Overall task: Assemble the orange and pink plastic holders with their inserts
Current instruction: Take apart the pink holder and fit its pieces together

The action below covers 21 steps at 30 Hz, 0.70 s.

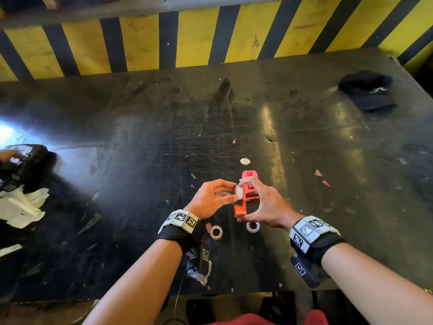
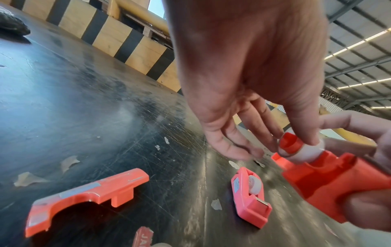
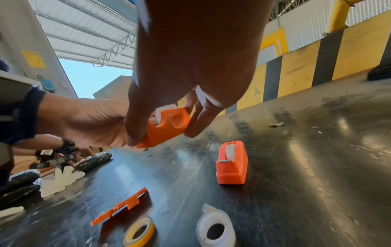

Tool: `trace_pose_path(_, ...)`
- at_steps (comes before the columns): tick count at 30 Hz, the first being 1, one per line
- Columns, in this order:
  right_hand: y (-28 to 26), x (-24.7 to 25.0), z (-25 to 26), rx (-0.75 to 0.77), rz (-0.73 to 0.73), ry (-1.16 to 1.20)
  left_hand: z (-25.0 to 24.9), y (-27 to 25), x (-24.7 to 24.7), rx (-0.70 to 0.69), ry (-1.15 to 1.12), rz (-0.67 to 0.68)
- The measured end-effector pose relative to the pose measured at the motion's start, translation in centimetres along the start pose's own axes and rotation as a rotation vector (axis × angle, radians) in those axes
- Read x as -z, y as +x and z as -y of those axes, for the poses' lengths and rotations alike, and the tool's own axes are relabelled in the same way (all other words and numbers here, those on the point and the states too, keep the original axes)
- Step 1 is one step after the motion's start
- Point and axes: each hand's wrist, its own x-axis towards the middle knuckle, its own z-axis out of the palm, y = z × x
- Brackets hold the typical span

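Note:
My right hand grips the orange holder just above the black table, thumb at its lower end and fingers over the top. My left hand pinches a white spool insert with an orange core, set against the holder's open top. In the right wrist view, the holder's side shows a round recess. The pink holder stands on the table just beyond, with a white spool seated in it. A loose orange side shell lies near my left wrist.
A yellowish tape roll and a white tape roll lie just below my hands. A black cap sits far right. White gloves and another person's hands are at the left edge. A striped barrier bounds the back.

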Motion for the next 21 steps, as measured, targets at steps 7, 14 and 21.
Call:
trace_pose_path(7, 0.2, -0.2, -0.7, -0.044, -0.025, 0.001, 4.6, -0.3, 4.0, 0.241, 0.406, -0.262)
trace_pose_path(14, -0.4, -1.1, -1.1, -0.060, -0.011, -0.008, 11.5, -2.0, 3.0, 0.560, 0.712, -0.268)
trace_pose_path(21, -1.4, -1.7, -0.9, -0.066, 0.000, -0.009, 10.5, -2.4, 3.1, 0.527, 0.543, -0.182)
